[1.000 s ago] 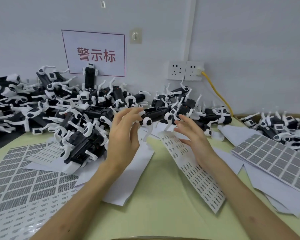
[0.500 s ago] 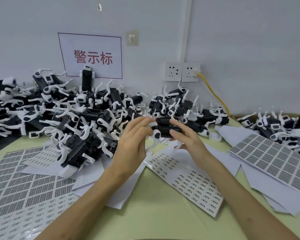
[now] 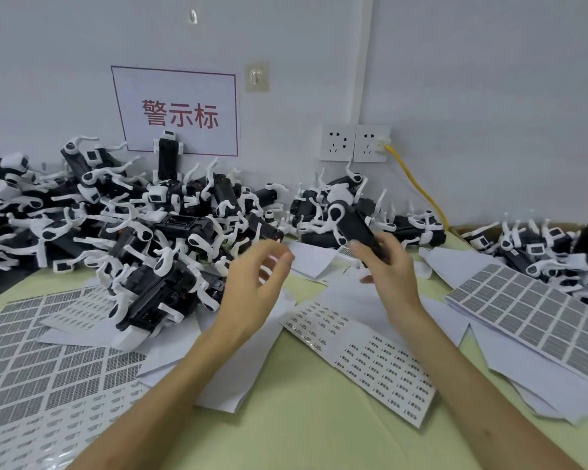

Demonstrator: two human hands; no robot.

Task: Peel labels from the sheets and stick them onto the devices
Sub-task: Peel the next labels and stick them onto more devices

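Right hand point(image 3: 391, 266) gripping device point(image 3: 352, 228), holding it above table point(image 3: 302, 429), right of centre. Device long axis lying tilted: white end pointing up-left toward wall, lower end hiding in palm. Left hand point(image 3: 255, 283) hovering apart, left of device, fingers loosely curled, nothing visible in it. Label sheet point(image 3: 370, 357) lying flat below, between both wrists, nearer right one. Judgement: left hand is free one for peeling, sheet lying down-right from it.

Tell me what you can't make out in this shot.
Head view, left hand: fingertips motion-blurred; a pinched label can't be confirmed.
Head view, device: lower end hidden inside the right hand.
Head view, label sheet: print too small to read.
Head view, right device pile: cut off by the frame edge.
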